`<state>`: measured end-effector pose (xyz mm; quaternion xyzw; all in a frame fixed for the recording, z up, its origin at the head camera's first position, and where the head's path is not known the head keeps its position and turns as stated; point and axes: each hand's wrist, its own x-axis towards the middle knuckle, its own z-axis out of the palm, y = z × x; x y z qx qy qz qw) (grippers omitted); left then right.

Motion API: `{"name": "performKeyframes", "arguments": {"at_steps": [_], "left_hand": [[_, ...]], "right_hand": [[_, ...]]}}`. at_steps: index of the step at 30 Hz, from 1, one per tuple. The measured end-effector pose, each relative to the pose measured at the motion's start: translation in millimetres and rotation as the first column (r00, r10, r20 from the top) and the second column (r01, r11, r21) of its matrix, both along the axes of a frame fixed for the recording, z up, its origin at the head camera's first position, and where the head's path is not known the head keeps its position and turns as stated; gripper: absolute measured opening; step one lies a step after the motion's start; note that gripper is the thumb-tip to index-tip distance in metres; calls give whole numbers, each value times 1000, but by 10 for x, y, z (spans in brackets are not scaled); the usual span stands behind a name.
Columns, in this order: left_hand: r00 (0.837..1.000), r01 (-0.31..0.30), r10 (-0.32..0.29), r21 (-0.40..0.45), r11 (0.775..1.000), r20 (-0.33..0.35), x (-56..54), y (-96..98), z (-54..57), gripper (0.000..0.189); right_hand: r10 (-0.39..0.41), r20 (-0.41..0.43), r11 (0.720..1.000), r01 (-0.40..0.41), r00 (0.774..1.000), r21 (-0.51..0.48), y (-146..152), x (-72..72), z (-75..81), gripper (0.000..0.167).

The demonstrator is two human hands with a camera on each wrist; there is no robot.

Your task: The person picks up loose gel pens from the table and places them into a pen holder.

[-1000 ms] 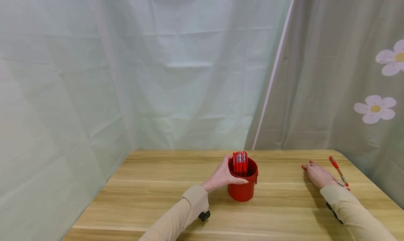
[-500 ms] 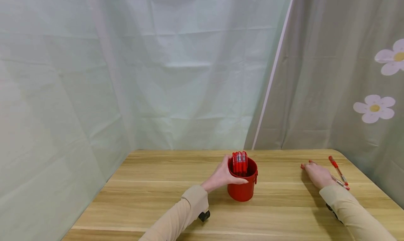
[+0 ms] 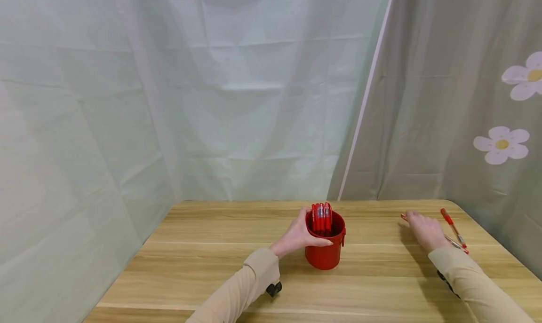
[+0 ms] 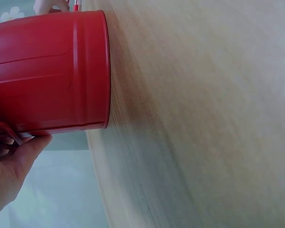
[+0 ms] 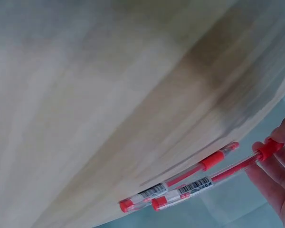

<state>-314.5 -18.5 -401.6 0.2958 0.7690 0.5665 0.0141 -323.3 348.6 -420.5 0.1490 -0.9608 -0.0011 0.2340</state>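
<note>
A red metal bucket stands upright on the table, with several red pens upright inside it. My left hand holds the bucket by its rim; in the left wrist view the thumb lies against its side, near the handle. Far to the right, my right hand pinches a red pen by its red end, the clear barrel slanting back beneath the palm. Another red pen lies on the table just right of that hand.
The wooden table reaches back to pale curtains. A grey curtain with white flowers hangs at the right, near the table's right edge.
My right hand's fingertips have risen slightly, and the pen's far end has come up and a little left with them. The left hand and the bucket have stayed put.
</note>
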Motion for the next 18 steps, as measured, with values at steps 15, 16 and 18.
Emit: {"name": "performKeyframes", "arguments": {"at_steps": [15, 16, 18], "left_hand": [[1000, 4, -4, 4, 1000, 12, 4, -7, 0, 69], [1000, 4, -4, 1, 1000, 11, 6, -8, 2, 70], [1000, 3, -3, -1, 1000, 9, 3, -7, -1, 70]], "right_hand": [[28, -7, 995, -28, 1000, -96, -134, -32, 144, 27], [37, -7, 995, -37, 999, -94, -140, -32, 148, 27], [56, -9, 993, -57, 998, -104, -155, -31, 156, 28]]}}
